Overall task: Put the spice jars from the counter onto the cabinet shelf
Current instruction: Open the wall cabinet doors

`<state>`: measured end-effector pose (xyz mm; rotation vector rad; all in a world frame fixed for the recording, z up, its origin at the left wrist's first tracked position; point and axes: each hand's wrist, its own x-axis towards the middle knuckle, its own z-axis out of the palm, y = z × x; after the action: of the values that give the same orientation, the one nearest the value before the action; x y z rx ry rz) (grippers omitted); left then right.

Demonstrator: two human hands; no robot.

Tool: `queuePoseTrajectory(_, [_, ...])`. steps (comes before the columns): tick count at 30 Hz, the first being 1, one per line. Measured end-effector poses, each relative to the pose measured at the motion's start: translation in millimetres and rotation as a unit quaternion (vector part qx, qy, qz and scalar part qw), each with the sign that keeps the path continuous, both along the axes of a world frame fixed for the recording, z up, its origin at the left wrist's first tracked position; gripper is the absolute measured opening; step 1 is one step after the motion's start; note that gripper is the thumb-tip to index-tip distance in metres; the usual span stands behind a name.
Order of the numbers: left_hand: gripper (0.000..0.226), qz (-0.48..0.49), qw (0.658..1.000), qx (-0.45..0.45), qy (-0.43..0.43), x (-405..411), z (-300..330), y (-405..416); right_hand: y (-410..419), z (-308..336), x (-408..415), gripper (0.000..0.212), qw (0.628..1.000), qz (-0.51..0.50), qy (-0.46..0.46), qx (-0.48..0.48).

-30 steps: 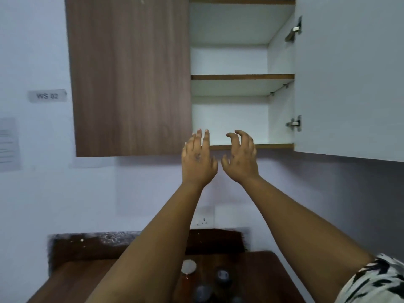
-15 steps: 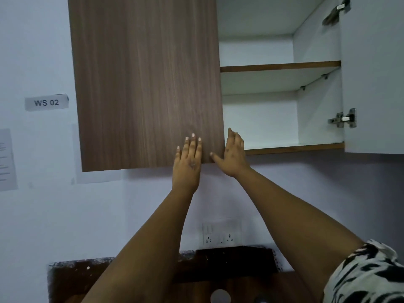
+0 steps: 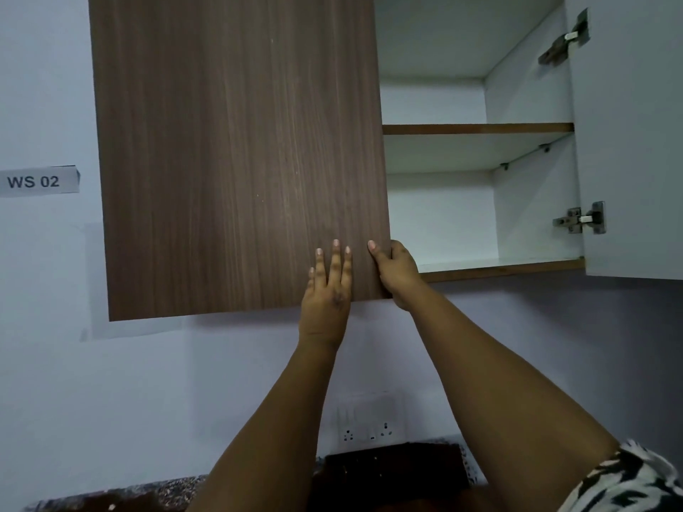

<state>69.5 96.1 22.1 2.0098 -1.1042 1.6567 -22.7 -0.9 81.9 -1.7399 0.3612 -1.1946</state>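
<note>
The wall cabinet has a brown wood-grain left door [image 3: 236, 149], closed or nearly so. My left hand [image 3: 329, 282] lies flat on that door's lower right corner, fingers spread. My right hand [image 3: 393, 269] curls around the door's right edge, thumb on the front and fingers hidden behind it. On the right the cabinet stands open, showing a bare bottom shelf [image 3: 506, 266] and a middle shelf [image 3: 476, 128]. No spice jars are in view.
The white right door [image 3: 635, 134] swings open toward me, hinges showing. A wall socket [image 3: 367, 424] sits below the cabinet. A strip of dark speckled counter [image 3: 122, 493] shows at the bottom. A "WS 02" label [image 3: 37, 181] is stuck on the left wall.
Both hands rose from below the open shelf to the left door's corner. The right hand now grips the door's edge. The view tilted up, so the jars on the counter dropped out of sight.
</note>
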Motion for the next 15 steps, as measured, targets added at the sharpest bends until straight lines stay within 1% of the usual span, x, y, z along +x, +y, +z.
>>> queuePoseTrajectory(2, [0.067,-0.007,1.000,-0.008,-0.010,-6.8,-0.3,6.0,8.0,-1.3,-9.4,0.053,1.000,-0.014,-0.004,-0.011])
queuePoseTrajectory(4, [0.065,-0.012,1.000,-0.008,-0.004,-17.0,-1.0,14.2,18.6,-4.6,-20.1,0.052,0.999,-0.030,-0.001,-0.018])
queuePoseTrajectory(6, [0.069,-0.019,1.000,-0.001,0.014,-30.5,0.1,25.5,32.0,-6.6,-33.2,0.052,0.999,-0.044,-0.002,-0.024])
queuePoseTrajectory(8, [0.079,-0.022,0.999,-0.001,0.032,-44.1,0.9,38.9,46.9,-5.6,-47.8,0.052,0.998,-0.049,-0.003,-0.027])
queuePoseTrajectory(11, [0.090,-0.029,0.996,-0.004,0.084,-66.4,-0.4,62.6,71.9,-6.0,-70.7,0.051,0.998,-0.060,-0.003,-0.029])
queuePoseTrajectory(13, [0.091,-0.031,0.995,-0.009,0.092,-83.6,-1.3,84.0,93.0,-7.9,-87.0,0.048,0.997,-0.071,-0.007,-0.038])
queuePoseTrajectory(15, [0.087,-0.027,0.995,0.020,0.098,-95.9,-5.4,104.8,117.3,-9.8,-104.9,0.045,0.996,-0.080,-0.008,-0.049])
